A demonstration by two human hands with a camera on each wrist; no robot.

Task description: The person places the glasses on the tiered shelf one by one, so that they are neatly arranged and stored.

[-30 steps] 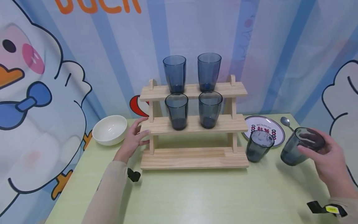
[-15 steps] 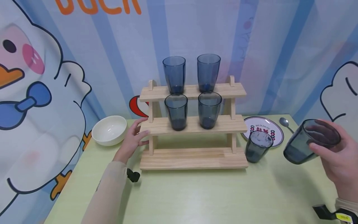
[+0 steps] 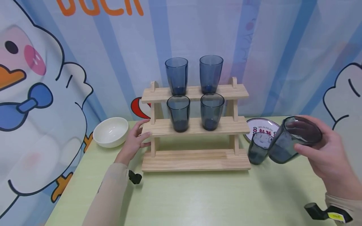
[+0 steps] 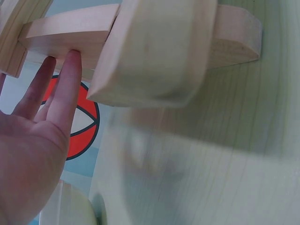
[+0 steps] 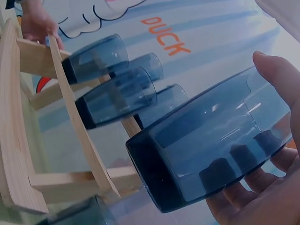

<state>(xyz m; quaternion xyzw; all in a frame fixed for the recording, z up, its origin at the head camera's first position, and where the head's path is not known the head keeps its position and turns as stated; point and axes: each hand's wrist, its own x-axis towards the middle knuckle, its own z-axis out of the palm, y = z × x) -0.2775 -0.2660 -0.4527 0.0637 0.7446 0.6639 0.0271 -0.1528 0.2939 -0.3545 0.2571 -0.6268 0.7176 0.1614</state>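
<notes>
My right hand (image 3: 329, 150) grips a blue-grey glass (image 3: 292, 141), held tilted off the table with its thumb in front and fingers behind. In the right wrist view the glass (image 5: 201, 145) fills the middle, its dark base pointing toward the rack. My left hand (image 3: 133, 141) is at the left side of a three-tier wooden rack (image 3: 195, 160); in the left wrist view its straight fingers (image 4: 68, 89) touch the side support. Two matching glasses (image 3: 179, 113) stand on the middle tier, two more glasses (image 3: 211, 73) on the top tier. The bottom tier bears nothing.
Another glass (image 3: 256, 150) stands on the table right of the rack, partly behind the held glass. Behind it lies a printed plate (image 3: 255, 122). A white bowl (image 3: 111, 131) sits left of the rack, before a printed curtain (image 3: 195, 28).
My right hand first drew the tilted glass up and right, then brought it left toward the rack. It now overlaps the standing glass in view. My left hand stays at the rack.
</notes>
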